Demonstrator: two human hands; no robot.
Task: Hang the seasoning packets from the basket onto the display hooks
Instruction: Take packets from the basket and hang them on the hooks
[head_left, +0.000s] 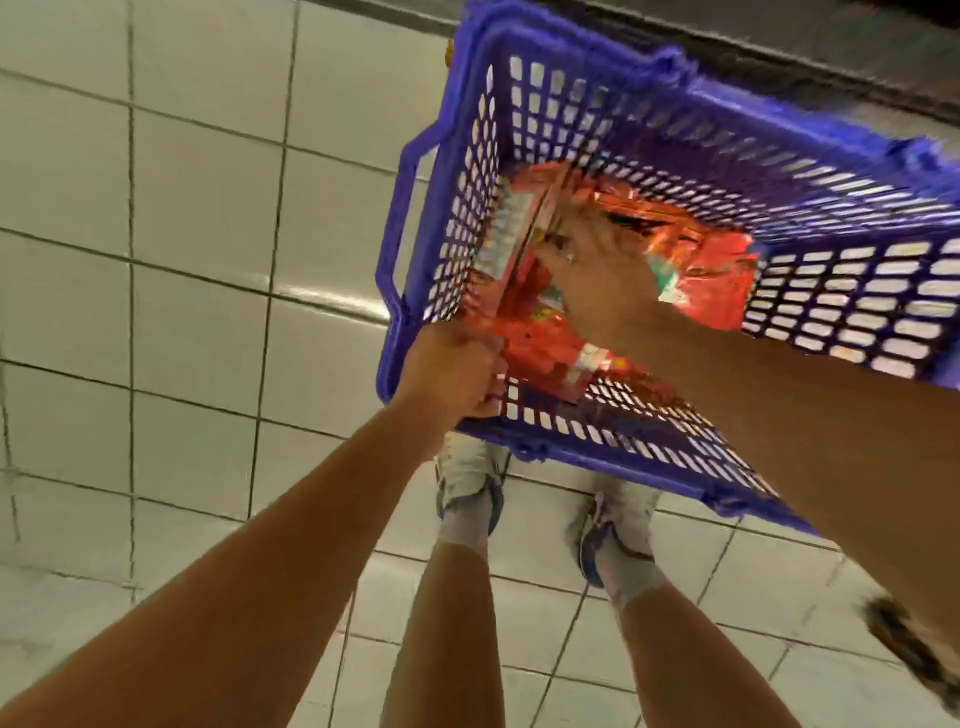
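Left hand (457, 371) grips basket (410, 218) rim; right hand (597, 275) fingers on red packets (540, 338), grasp unclear; blind rummaging risks tearing hang-holes

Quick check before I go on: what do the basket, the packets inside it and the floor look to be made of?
The basket looks like moulded purple plastic: a one-piece lattice wall and thick rim. The seasoning packets seem to be glossy red foil or plastic film, judging by their crinkles and bright glints. The floor appears to be glazed pale ceramic tile, with dark grout lines and a light reflection. Motion blur leaves the finer texture uncertain.
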